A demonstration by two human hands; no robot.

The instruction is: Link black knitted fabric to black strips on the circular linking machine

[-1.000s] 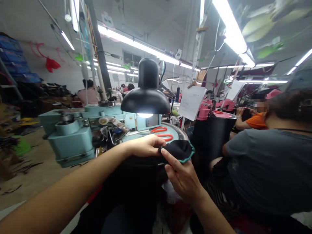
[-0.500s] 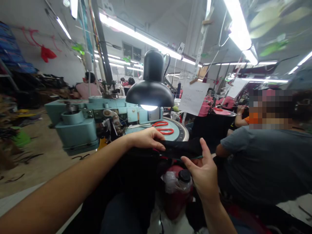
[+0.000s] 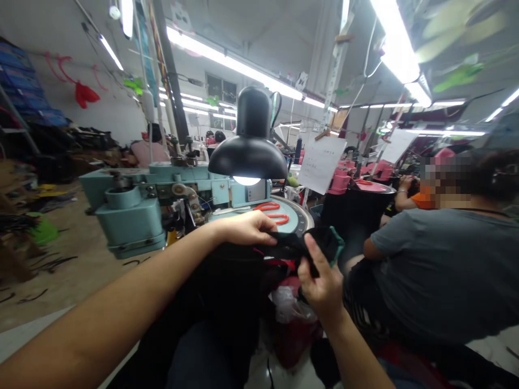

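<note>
Black knit fabric [image 3: 320, 246] with green edge binding is hanging between both hands, near the teal linking machine [image 3: 130, 227]. The left hand [image 3: 243, 228] is gripping the fabric's left part with curled fingers. The right hand [image 3: 320, 286] is pressing its raised fingers against the fabric; whether they are gripping it cannot be told. Red-handled scissors [image 3: 271, 210] are lying on the machine's circular bed, beyond the left hand. A co-worker [image 3: 438, 270] in a grey shirt is sitting to the right.
</note>
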